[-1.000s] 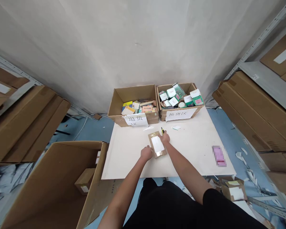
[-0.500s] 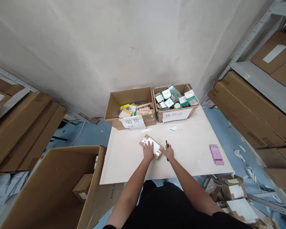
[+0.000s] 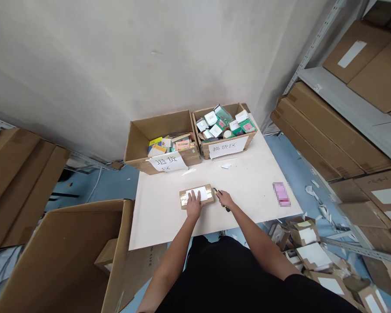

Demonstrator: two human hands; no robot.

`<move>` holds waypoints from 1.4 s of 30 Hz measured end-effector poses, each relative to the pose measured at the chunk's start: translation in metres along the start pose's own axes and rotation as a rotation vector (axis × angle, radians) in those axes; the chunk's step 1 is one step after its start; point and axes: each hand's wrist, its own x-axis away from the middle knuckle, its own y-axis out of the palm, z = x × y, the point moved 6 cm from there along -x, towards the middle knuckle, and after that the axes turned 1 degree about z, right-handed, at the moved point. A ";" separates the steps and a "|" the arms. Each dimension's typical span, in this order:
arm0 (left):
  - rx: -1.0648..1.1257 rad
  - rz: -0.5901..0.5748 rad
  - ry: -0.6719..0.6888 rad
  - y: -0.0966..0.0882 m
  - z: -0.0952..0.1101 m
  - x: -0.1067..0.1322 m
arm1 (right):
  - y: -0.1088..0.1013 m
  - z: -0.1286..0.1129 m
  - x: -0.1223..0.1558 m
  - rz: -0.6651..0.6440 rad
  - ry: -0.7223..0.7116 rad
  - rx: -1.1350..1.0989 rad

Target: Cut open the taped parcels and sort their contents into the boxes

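Observation:
A small brown cardboard box (image 3: 209,194) with a white label and shiny tape lies flat on the white table (image 3: 163,221). My left hand (image 3: 193,206) rests on top of it with the fingers spread. Just right of the box, my right hand (image 3: 226,199) is closed around a black and yellow utility knife (image 3: 217,192). Its front end points up and left, near the box's right end but apart from it. Whether the blade is out is too small to tell.
Two open cartons with handwritten signs stand at the back: the left carton (image 3: 130,143) and the right carton (image 3: 250,137), both holding small packages. A blurred pink item (image 3: 282,194) lies at right. A large open carton (image 3: 61,226) stands left; opened boxes (image 3: 313,256) fill the floor at right.
The small box has turned from slanted to nearly straight across the table. My right hand has come away from its end, and the knife now tilts toward the box. The view has shifted.

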 end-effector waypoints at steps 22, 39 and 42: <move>0.024 -0.064 -0.011 0.002 0.002 -0.007 | 0.011 -0.010 -0.007 0.011 -0.019 0.039; 0.031 -0.001 0.005 0.008 0.002 -0.007 | 0.007 -0.015 -0.004 0.040 0.010 0.081; 0.040 -0.015 0.000 0.010 0.002 -0.008 | 0.004 -0.017 -0.003 0.027 0.017 0.122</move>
